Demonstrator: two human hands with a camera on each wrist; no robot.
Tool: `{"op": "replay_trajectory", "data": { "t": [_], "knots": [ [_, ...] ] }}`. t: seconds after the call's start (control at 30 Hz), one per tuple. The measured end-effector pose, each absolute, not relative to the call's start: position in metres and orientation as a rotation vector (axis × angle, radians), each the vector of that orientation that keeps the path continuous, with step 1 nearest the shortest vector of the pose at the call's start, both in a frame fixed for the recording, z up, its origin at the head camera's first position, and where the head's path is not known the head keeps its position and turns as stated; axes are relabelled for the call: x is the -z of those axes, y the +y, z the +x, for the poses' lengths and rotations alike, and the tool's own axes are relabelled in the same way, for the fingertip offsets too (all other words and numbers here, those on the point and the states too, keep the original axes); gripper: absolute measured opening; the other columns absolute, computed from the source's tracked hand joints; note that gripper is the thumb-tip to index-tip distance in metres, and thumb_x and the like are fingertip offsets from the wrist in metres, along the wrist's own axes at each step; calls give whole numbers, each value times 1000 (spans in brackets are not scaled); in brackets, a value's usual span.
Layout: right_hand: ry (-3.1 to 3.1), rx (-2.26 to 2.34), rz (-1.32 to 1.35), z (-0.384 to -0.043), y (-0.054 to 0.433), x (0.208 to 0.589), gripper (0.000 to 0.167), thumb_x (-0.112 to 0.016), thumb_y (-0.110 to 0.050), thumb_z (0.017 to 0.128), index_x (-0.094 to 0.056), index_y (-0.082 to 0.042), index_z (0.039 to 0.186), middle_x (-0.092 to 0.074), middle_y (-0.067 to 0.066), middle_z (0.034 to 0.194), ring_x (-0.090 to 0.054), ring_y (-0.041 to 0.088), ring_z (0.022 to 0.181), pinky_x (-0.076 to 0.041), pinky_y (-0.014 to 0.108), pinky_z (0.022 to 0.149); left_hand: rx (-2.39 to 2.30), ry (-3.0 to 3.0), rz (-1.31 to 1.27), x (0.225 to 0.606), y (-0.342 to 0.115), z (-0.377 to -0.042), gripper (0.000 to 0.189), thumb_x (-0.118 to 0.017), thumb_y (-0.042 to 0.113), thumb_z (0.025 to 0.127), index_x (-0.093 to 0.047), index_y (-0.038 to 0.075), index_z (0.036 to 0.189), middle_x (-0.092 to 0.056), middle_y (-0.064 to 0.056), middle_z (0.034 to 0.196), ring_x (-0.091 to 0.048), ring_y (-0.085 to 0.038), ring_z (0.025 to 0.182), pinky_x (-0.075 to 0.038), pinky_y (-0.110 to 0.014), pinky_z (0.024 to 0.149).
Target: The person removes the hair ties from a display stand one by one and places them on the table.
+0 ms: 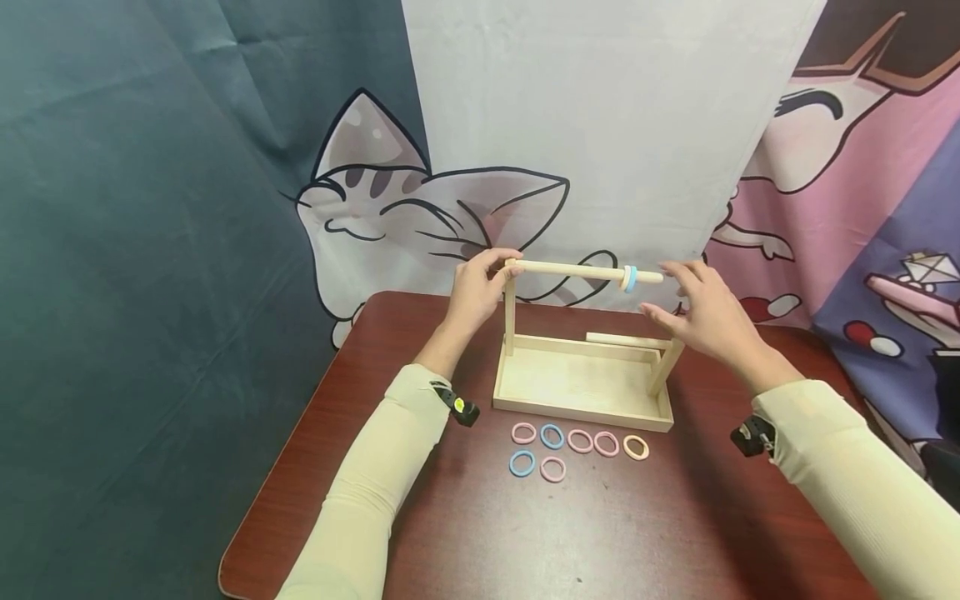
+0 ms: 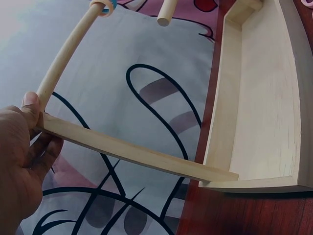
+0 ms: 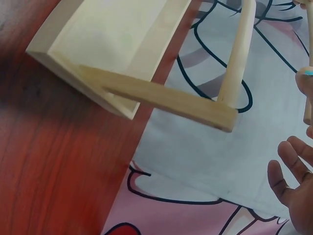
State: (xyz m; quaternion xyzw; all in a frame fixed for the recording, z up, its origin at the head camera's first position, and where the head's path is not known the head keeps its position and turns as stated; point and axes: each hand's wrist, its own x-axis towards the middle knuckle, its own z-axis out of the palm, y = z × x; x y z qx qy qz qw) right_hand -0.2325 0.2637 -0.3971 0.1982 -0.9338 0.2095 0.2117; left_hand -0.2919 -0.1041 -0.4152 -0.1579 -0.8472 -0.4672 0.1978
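Observation:
My left hand (image 1: 478,287) pinches the top of the wooden left post (image 1: 510,315), where the upper dowel (image 1: 570,269) meets it. That dowel runs rightward to a free end. Near this end hang a blue ring (image 1: 632,278) and a cream ring (image 1: 624,280) side by side. Around the free end my right hand (image 1: 708,315) is spread, thumb and fingers apart, with the index fingertip right at the dowel's tip. Both posts rise from a shallow wooden tray (image 1: 581,412). The right post (image 1: 664,367) carries a shorter-looking lower dowel (image 1: 626,340) pointing left.
In front of the tray, several loose rings lie flat on the dark red table (image 1: 465,517): pink rings (image 1: 580,442), blue rings (image 1: 522,463) and a yellow ring (image 1: 636,447). A printed cloth (image 1: 600,125) with cartoon cats hangs behind the table.

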Motion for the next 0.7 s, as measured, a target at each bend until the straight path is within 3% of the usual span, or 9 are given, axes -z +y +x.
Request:
{"op": "replay_trajectory", "data": {
  "t": [0.1, 0.37, 0.7],
  "knots": [
    [-2569, -568, 588, -236, 257, 397, 68, -92, -25, 91, -62, -4, 148, -62, 24, 125, -57, 43, 107, -48, 60, 82, 1308, -2372, -435, 416, -105, -292, 29, -77, 38, 102, -82, 24, 127, -83, -2, 111, -76, -16, 92, -64, -28, 70],
    [-2590, -527, 534, -242, 243, 393, 67, -91, -31, 91, -63, -11, 149, -61, 27, 140, -48, 55, 130, -40, 73, 87, 1310, -2373, -430, 415, -105, -292, 30, -77, 38, 102, -82, 24, 128, -82, -2, 112, -75, -15, 90, -63, -27, 67],
    [-2613, -547, 526, -245, 235, 391, 58, -88, -30, 97, -65, -16, 148, -60, 24, 140, -46, 53, 127, -37, 72, 91, 1305, -2369, -447, 416, -103, -293, 30, -77, 38, 102, -81, 24, 128, -82, -1, 112, -76, -15, 91, -63, -27, 69]
  ]
}}
